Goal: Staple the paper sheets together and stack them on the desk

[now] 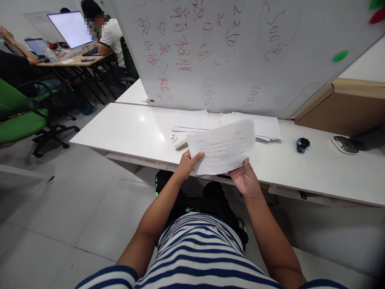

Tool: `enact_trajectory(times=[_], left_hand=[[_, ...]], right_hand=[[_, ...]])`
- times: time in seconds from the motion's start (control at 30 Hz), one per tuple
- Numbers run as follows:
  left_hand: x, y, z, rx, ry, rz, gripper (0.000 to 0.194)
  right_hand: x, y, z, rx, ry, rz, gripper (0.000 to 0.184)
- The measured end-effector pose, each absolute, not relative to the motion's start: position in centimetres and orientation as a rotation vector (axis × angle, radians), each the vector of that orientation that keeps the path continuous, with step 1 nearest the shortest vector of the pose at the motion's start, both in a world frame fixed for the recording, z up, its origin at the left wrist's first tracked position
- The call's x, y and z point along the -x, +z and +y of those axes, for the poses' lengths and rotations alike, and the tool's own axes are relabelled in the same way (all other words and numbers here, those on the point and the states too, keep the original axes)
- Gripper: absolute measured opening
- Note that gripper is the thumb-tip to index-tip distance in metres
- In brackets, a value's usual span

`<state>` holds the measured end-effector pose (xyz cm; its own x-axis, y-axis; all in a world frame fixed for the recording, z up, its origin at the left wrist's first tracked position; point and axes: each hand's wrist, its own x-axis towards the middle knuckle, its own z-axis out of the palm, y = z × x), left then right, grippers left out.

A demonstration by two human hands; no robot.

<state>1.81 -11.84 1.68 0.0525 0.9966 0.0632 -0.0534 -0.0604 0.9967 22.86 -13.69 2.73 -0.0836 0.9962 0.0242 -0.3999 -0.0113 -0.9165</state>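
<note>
Thin white printed paper sheet [224, 146] held up over the front edge of the white, smooth tabletop [117, 124]; whether one leaf or several, cannot tell. Bare left hand [188, 163] pinches its left end, thumb on the print, fingers under. Bare right hand [245, 178] grasps the lower right corner, thumb at the edge, palm turned up.

Hazards, as judged: the right hold looks shallow, so the corner could slip and the page flop. Hands pulling apart might crease or tear it; pushing together would buckle it. If more than one leaf is held, they may slide out of line. A drop at this edge could end on the floor.

Around: low stack of white papers [190, 119] behind, to the left; looser, fanned stack of white papers [267, 127] to the right, partly hidden by the sheet. A careless sweep might scatter that one. Small off-white oblong object [181, 144] just beside the sheet's left end, in the way of lowering it there. Upright whiteboard with red writing [192, 60] blocks the back; brown cardboard box [333, 108] limits the far right.
</note>
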Motion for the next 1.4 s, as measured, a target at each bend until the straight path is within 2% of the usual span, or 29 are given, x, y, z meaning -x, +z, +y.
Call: enact_trajectory(times=[0.1, 0.27, 0.5, 0.67, 0.87, 1.03, 1.17, 1.4], left_hand=[[-1.4, 2.1, -11.7, -1.180, 1.205, 1.157, 0.048], [-1.1, 2.9, -11.1, -1.277, 1.222, 1.214, 0.042], [-1.9, 4.6, -11.2, -1.556, 1.139, 1.178, 0.037], [-1.9, 2.8, -10.5, -1.542, 0.979, 1.216, 0.039], [-2.4, 1.5, -10.2, -1.582, 1.082, 1.270, 0.038], [-2.7, 1.1, -10.7, -1.651, 1.040, 1.364, 0.040], [-2.8, 1.2, -11.4, -1.852, 1.054, 1.254, 0.038], [-2.8, -1.4, -10.7, -1.671, 1.021, 1.462, 0.040]], right_hand=[[-24.3, 1.7, -13.9, 0.893, 1.453, -0.976, 0.045], [-26.7, 2.8, -13.2, 0.982, 1.329, -1.086, 0.053], [-26.7, 2.8, -11.5, 1.311, 0.945, -1.103, 0.040], [-25.1, 0.8, -11.0, 1.413, 1.020, -1.031, 0.042], [-24.0, 1.0, -11.6, 1.381, 0.887, -1.069, 0.044], [-23.2, 0.4, -12.5, 1.541, 0.980, -1.151, 0.044], [-23.0, -0.3, -13.2, 1.576, 0.933, -1.167, 0.045], [-22.5, -1.6, -13.4, 1.534, 0.973, -1.217, 0.044]])
